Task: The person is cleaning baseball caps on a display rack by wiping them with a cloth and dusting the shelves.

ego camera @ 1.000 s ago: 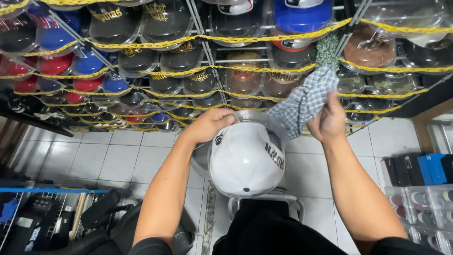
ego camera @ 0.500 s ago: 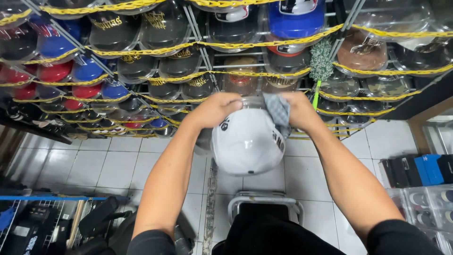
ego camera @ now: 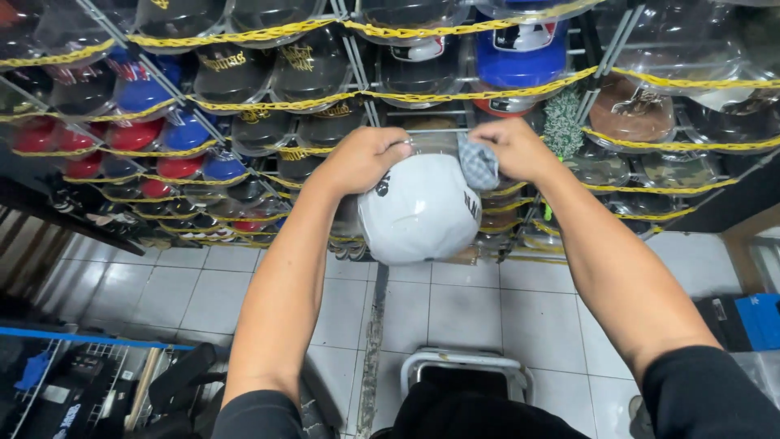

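Having dropped from beside the racks, the right hand (ego camera: pixel 513 148) is pressing the bunched checked cloth (ego camera: pixel 479 165) onto the white cap (ego camera: pixel 418 210), fingers clamped on it, while the left hand (ego camera: pixel 366 158) is gripping the cap's far edge, so wiping looks underway, calling next for steady rubbing strokes.

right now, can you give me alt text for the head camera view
Two bare hands hold a white cap up before wire racks of caps: the left hand grips its upper left edge, and the right hand presses a checked cloth to its upper right. Yellow chains cross the racks above a pale tiled floor.

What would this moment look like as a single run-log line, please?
left hand: holds white cap | right hand: holds checked cloth on cap | behind: cap rack
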